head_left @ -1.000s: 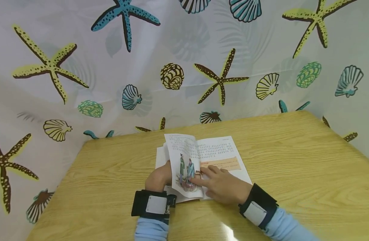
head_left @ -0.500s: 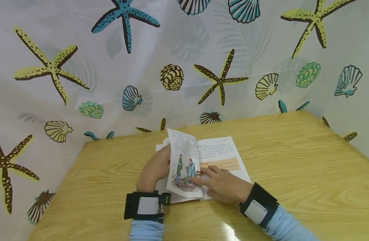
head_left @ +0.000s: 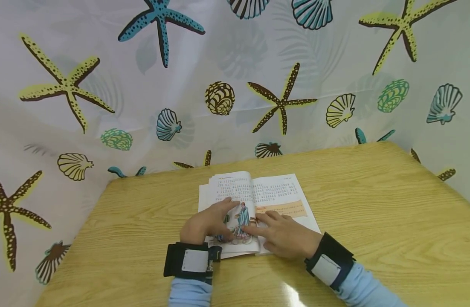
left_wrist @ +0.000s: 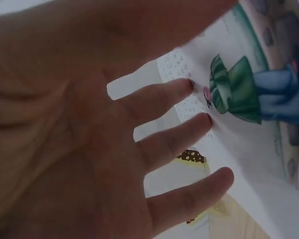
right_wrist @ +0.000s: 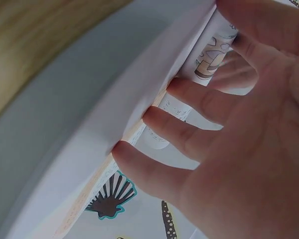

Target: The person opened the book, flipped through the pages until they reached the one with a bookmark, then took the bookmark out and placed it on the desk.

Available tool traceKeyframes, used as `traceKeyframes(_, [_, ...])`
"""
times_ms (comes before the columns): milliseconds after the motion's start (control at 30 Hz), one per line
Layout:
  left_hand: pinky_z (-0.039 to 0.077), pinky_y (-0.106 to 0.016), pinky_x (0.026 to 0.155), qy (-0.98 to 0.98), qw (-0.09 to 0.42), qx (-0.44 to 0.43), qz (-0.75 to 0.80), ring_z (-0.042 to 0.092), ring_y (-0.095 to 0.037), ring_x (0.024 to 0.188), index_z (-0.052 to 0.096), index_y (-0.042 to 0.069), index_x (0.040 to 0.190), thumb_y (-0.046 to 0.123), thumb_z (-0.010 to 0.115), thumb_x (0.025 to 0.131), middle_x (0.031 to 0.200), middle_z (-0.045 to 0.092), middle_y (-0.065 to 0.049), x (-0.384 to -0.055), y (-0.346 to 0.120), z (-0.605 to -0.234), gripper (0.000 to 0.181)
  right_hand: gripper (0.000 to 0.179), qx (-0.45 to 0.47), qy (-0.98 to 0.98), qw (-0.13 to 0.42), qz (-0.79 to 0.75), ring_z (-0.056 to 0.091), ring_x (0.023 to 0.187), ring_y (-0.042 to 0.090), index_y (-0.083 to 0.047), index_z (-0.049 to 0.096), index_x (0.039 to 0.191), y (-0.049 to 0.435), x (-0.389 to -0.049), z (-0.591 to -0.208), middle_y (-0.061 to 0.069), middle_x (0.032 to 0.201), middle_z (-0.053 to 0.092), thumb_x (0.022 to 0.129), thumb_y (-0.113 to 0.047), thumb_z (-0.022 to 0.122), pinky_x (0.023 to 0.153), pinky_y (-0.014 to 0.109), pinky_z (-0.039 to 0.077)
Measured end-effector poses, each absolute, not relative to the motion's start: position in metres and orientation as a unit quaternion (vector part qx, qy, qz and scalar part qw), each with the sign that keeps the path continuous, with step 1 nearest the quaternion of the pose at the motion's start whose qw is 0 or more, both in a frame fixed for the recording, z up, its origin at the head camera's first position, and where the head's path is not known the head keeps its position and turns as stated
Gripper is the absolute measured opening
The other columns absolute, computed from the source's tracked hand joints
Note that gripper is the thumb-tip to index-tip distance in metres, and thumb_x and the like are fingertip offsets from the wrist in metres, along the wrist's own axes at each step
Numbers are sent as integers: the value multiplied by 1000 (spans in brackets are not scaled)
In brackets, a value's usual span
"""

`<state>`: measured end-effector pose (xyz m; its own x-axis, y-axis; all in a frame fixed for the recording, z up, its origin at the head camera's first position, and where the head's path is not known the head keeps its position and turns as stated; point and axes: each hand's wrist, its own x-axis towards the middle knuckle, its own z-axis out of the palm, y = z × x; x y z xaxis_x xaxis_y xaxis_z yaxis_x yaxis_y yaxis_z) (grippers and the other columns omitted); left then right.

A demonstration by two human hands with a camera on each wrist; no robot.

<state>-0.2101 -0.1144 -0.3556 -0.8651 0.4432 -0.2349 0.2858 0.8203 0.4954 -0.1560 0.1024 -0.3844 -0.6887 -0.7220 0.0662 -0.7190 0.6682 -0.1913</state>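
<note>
An open book [head_left: 275, 187] lies on the wooden table, showing printed text and, on its left page [head_left: 231, 181], a drawing of robed figures. My left hand [head_left: 210, 219] is over that page, partly covering the drawing [head_left: 242, 215]. In the left wrist view the fingers of the left hand [left_wrist: 139, 134] are spread and nearly straight, with fingertips at the paper and nothing gripped. With its fingertips, my right hand [head_left: 285, 235] presses near the spine and on the right page. The right wrist view has the fingers of the right hand [right_wrist: 224, 124] extended against the paper.
The wooden table [head_left: 373, 204] extends around the book on all sides. Behind it hangs a pale cloth [head_left: 227, 51] printed with starfish and shells. Both wrists wear black straps, the left strap [head_left: 190, 261] and the right strap [head_left: 330, 260].
The raised left page has come down flat on the left side. My left hand has moved from behind it to on top of it. The right hand has stayed in place.
</note>
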Motion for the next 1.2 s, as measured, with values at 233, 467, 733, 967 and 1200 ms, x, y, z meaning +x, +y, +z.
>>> traceKeyframes(233, [35,-63,111,948,200,161,189,28,-45,147,39,16,157,12,93,73,164,26,-18,-210,-107,-362,100,55,-397,911,3,-106,49,131,43,-16,52,149,103,-158,-384,20,147,49,96,-7,64,95,60,50])
traceKeyframes(467, [37,-64,108,952,197,155,174,30,-46,145,39,18,157,13,94,71,164,27,-17,-209,-103,-362,102,57,-330,934,53,-123,45,135,44,7,49,143,109,-162,-379,25,148,47,93,-9,71,106,57,43])
traceKeyframes(733, [36,-64,108,951,198,158,178,30,-47,145,39,18,157,13,94,70,164,27,-17,-208,-104,-361,103,38,-267,959,48,-76,55,117,40,-1,66,121,133,-173,-373,18,133,58,87,-14,78,96,53,51])
traceKeyframes(967, [37,-66,108,950,196,158,185,30,-48,145,40,17,157,12,94,69,164,27,-18,-209,-104,-362,103,42,-217,971,69,-71,54,116,39,0,67,123,156,-184,-371,17,132,57,85,-15,78,90,53,54])
traceKeyframes(1200, [36,-65,108,949,198,157,186,30,-48,145,40,18,157,12,94,69,164,26,-18,-210,-104,-364,104,50,-176,975,93,-96,55,118,42,6,63,128,176,-192,-371,23,135,54,85,-14,79,95,57,51])
